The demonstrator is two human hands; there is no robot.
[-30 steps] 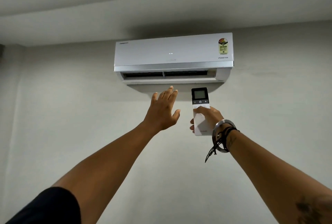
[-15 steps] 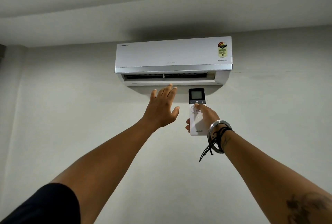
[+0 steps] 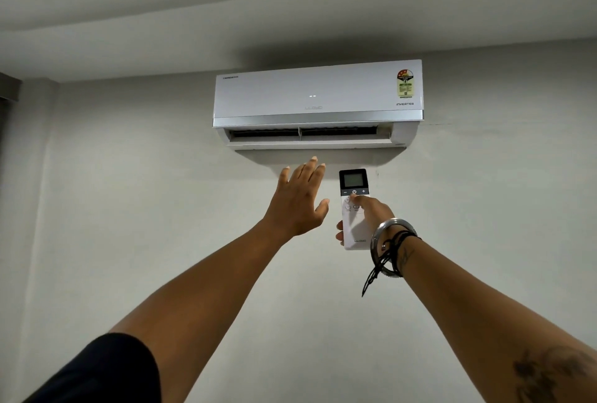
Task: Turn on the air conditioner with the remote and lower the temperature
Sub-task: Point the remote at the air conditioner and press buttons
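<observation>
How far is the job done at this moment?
Done: the white wall air conditioner shows lit marks and an open louvre. In hand: the right hand holds the white remote control, thumb just below its power button. Left: pressing minus. The left hand is raised, empty.

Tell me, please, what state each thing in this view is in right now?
air conditioner: mounted on the wall, louver open, two small lights lit on its front.
remote: held upright, aimed at the unit, screen lit, digits unreadable.
right hand: gripping the remote, thumb tip just below the power button.
left hand: open, empty, fingers spread, raised below the vent.
</observation>
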